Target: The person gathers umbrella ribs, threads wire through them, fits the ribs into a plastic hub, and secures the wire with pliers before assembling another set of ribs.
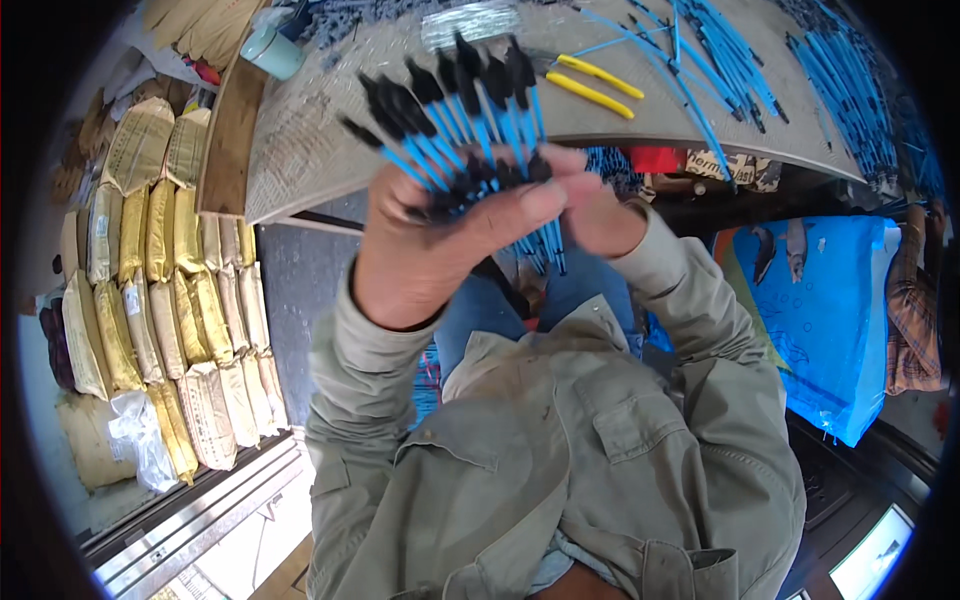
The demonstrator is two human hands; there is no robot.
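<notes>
My left hand point(425, 240) is closed around a bundle of thin blue sticks with fanned-out black tips point(470, 100), held up in front of the table's near edge. More black pieces cluster at my left thumb, and the sticks' lower ends hang below my hands. My right hand point(605, 215) is against the right side of the bundle, beside the left thumb; its fingers are partly hidden and smeared by motion. Beyond the bundle, pliers with yellow handles point(597, 86) lie on the table point(330, 135).
Loose blue sticks point(715, 60) are spread across the back right of the table, with another pile point(845, 105) farther right. A pale green cup point(272, 52) stands at the back left. Stacked yellow and tan sacks point(160, 235) line the left. A blue bag point(825, 310) is on my right.
</notes>
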